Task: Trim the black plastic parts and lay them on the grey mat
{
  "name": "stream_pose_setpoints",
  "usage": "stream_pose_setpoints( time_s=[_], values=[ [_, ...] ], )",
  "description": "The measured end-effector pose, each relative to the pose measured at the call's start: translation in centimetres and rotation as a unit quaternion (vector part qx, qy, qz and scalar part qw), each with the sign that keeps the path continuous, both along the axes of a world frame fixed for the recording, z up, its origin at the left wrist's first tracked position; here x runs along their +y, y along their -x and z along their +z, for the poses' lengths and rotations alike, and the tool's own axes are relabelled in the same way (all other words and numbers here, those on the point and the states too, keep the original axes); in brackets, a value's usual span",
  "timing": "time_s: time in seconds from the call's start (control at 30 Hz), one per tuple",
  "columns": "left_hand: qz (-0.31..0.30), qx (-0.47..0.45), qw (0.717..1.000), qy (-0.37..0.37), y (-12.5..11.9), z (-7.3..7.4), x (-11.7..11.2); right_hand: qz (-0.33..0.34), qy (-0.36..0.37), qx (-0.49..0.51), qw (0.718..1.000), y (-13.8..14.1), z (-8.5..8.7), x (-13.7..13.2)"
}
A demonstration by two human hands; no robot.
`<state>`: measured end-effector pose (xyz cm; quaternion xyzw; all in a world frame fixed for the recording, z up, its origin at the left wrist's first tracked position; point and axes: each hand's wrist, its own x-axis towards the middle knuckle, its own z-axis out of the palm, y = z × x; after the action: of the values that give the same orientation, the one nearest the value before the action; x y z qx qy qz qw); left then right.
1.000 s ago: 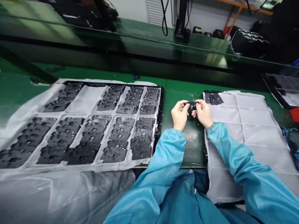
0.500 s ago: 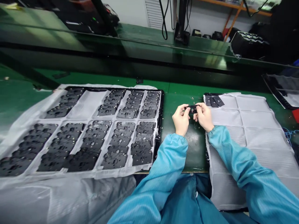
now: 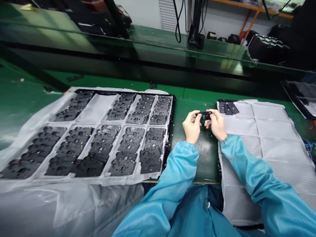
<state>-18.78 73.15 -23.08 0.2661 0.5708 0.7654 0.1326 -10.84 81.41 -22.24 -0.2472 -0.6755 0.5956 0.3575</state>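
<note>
One small black part (image 3: 204, 116) is held level above the strip of tabletop (image 3: 185, 102) between two trays, pinched at its ends by the left hand (image 3: 192, 126) and the right hand (image 3: 217, 124), thumbs toward the wearer; gripping it by the ends probably steadies it and leaves its middle in view; both forearms, in teal sleeves (image 3: 182, 161), reach in from the near side.

In the left tray (image 3: 97, 108), dark plates (image 3: 123, 163) overlap like shingles, perhaps so that more fit in each compartment and every edge stays easy to lift; the pale liner likely guards them from scratches; in the right tray (image 3: 247, 144), three small black pieces (image 3: 227, 108) lie together in the far left corner, just beyond the right hand.

The tabletop is green and slightly glossy, with specks scattered on it; one dark piece (image 3: 153, 85) rests just beyond the left tray; farther off are a raised green ledge (image 3: 153, 38), hanging black cables (image 3: 178, 23), a wall vent (image 3: 168, 14) and an orange shelf frame (image 3: 252, 21).
</note>
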Motion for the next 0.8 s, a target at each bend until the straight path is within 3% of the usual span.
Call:
stream_pose_setpoints(
  time_s=[0.4,0.63,0.8],
  values=[
    [0.027,-0.035,0.999,-0.016,0.7,0.3,0.1,-0.074,-0.021,0.032,0.997,0.0,-0.3,0.5],
    [-0.015,-0.047,0.999,-0.014,0.8,-0.1,0.1,0.011,0.004,0.015,1.0,0.2,0.1,0.3],
    [-0.028,-0.051,0.998,-0.016,0.7,-0.1,0.2,-0.001,0.003,0.017,1.0,0.1,0.1,0.5]
  ],
)
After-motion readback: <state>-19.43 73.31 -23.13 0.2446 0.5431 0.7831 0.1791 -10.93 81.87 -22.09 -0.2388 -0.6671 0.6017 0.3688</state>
